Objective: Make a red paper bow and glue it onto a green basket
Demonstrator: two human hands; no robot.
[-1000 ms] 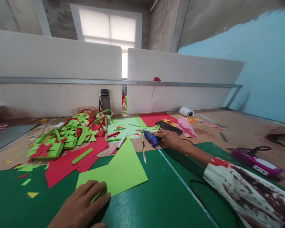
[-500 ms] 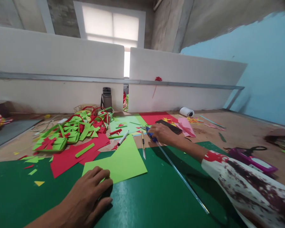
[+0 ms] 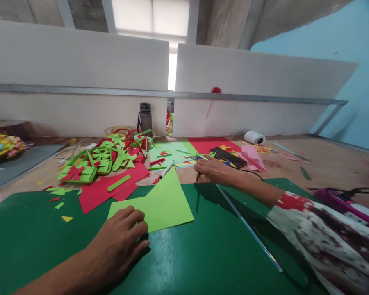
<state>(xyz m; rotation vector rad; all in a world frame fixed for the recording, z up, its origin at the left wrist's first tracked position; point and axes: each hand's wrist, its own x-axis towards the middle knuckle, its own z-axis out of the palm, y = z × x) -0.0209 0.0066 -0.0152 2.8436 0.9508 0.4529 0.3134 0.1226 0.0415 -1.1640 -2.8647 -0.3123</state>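
Observation:
My left hand rests on the near left edge of a lime-green paper sheet, fingers loosely bent and thumb apart. Over the far edge of the green mat, my right hand is closed on a craft knife. The knife points downward, and its handle is mostly hidden by the fingers. A long clear rod lies on the mat, its far end beneath the right forearm. Just beyond my right fingers is something with blue parts, partly covered. A white marker lies beside the green sheet.
Red paper and green paper pieces pile up at left. A dark bottle stands by the white partition. At right are a black phone-like slab, pink paper, a white roll and a purple device.
The craft knife has left its place beside the green sheet and is now in my right hand. My left hand stays on the sheet. The camera view has shifted slightly.

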